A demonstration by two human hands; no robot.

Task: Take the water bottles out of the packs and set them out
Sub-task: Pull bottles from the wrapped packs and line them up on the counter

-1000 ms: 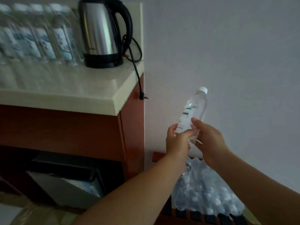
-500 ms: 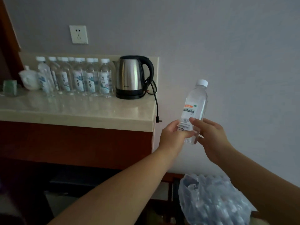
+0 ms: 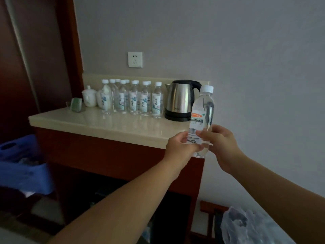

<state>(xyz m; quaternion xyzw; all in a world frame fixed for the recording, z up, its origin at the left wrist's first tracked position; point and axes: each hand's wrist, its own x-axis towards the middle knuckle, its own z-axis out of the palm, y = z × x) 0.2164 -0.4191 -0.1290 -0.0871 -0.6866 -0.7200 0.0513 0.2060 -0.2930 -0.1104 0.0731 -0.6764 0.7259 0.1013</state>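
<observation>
A clear water bottle (image 3: 202, 117) with a white cap and an orange-striped label stands upright in the air, just off the counter's right front corner. My left hand (image 3: 177, 147) pinches its lower part from the left, and my right hand (image 3: 221, 143) grips it from the right. Several capped, labelled water bottles (image 3: 133, 99) stand in rows at the back of the beige counter (image 3: 105, 124). The torn plastic pack (image 3: 249, 228) of bottles lies low at the bottom right.
A steel electric kettle (image 3: 181, 101) stands right of the bottle rows, close behind the held bottle. A white lidded cup (image 3: 89, 97) and a glass with a green packet (image 3: 76, 105) sit at the counter's left. A wall socket (image 3: 135, 59) is above. Blue bin (image 3: 22, 161) at left.
The view has swung left and up, bringing the whole counter into sight. Both hands have carried the bottle left, up to the counter's right corner in front of the kettle.
</observation>
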